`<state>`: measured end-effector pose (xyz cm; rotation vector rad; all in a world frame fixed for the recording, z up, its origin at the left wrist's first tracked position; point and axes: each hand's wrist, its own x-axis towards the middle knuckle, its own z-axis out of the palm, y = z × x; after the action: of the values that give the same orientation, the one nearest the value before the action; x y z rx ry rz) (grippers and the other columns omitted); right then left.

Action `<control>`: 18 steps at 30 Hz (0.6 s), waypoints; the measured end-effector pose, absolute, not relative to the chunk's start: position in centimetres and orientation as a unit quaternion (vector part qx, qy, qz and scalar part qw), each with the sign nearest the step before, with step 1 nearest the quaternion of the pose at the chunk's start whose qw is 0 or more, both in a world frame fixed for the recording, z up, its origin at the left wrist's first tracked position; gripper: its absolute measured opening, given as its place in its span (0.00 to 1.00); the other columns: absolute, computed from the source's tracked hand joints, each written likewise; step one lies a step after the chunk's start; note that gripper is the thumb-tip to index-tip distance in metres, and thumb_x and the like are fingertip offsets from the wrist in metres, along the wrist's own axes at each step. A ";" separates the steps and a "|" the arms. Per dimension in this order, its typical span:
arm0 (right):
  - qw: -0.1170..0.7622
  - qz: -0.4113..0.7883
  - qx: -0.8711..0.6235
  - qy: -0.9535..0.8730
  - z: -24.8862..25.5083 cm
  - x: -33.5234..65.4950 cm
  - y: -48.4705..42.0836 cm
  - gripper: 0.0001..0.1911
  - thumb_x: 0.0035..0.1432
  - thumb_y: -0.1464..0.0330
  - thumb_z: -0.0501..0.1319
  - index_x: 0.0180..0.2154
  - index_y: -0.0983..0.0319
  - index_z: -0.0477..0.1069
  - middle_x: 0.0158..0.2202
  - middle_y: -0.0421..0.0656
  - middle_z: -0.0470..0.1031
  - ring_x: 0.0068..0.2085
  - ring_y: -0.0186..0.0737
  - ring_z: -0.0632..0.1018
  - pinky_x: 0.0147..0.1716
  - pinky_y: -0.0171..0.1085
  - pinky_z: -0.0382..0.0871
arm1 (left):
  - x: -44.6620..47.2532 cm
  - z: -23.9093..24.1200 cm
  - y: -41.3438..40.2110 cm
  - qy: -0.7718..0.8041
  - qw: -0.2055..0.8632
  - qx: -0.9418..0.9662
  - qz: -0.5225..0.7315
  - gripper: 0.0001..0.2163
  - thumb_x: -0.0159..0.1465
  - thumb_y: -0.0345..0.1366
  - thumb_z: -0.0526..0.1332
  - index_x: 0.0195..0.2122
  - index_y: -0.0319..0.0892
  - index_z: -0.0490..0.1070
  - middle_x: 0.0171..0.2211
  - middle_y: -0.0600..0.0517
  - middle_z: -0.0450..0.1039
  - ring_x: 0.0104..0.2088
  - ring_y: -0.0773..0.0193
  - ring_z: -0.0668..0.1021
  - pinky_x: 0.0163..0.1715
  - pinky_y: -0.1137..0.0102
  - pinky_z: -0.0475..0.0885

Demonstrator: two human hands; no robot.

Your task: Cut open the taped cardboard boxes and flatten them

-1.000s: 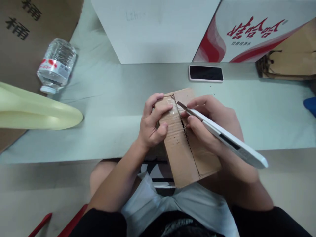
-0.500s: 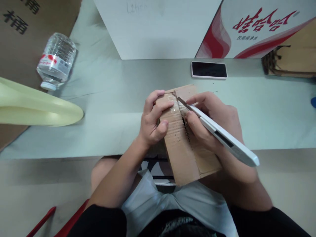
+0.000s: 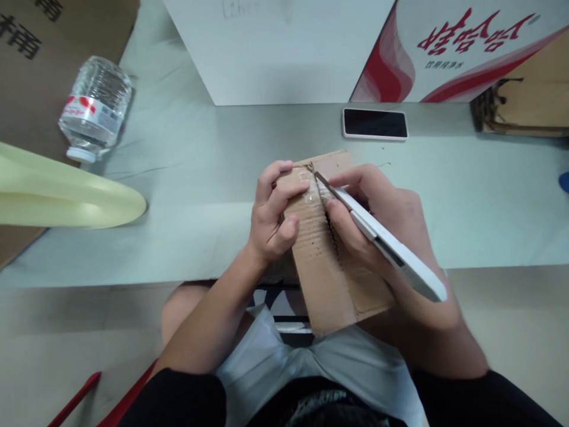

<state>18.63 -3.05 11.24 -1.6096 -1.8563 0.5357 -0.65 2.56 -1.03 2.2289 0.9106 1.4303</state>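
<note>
One hand, the left hand, clasps the box over the edge of the table, while the right hand grips the cutter, whose blade has come slightly nearer to the far end of the seam, which suggests progressing cutting.

Carton is showing 桶 twice. Red-white box is reading 娃哈哈 over 饮用纯净水. White box is bearing faint handwriting starting "L", rest unclear.
</note>
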 end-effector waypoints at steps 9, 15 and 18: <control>0.278 0.226 -0.620 -0.698 11.7 18.5 -2.8 0.06 0.63 0.66 0.61 0.43 0.56 0.70 0.27 0.37 0.74 0.25 0.35 0.71 0.29 0.35 0.63 | -0.6 -0.9 2.3 0.333 0.193 0.779 0.495 0.24 0.73 0.61 0.46 0.61 0.60 0.68 0.66 0.47 0.63 0.67 0.42 0.70 0.67 0.40 0.67; 0.268 0.230 -0.623 -0.698 11.6 18.6 -2.9 0.05 0.63 0.66 0.60 0.42 0.55 0.69 0.28 0.38 0.74 0.27 0.37 0.74 0.31 0.36 0.64 | -0.5 -0.8 2.2 0.335 0.198 0.774 0.500 0.24 0.73 0.62 0.46 0.61 0.59 0.69 0.67 0.48 0.63 0.68 0.42 0.69 0.68 0.40 0.66; 0.265 0.235 -0.627 -0.694 11.6 18.6 -3.0 0.05 0.63 0.67 0.61 0.42 0.55 0.70 0.29 0.38 0.75 0.29 0.39 0.76 0.33 0.37 0.67 | -0.4 -0.7 2.1 0.344 0.189 0.775 0.496 0.24 0.73 0.61 0.45 0.61 0.60 0.68 0.66 0.48 0.64 0.66 0.43 0.70 0.68 0.40 0.66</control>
<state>18.60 -3.04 11.65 -1.6954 -1.8742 0.6342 -0.40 2.08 -0.66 2.1784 0.9679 1.3951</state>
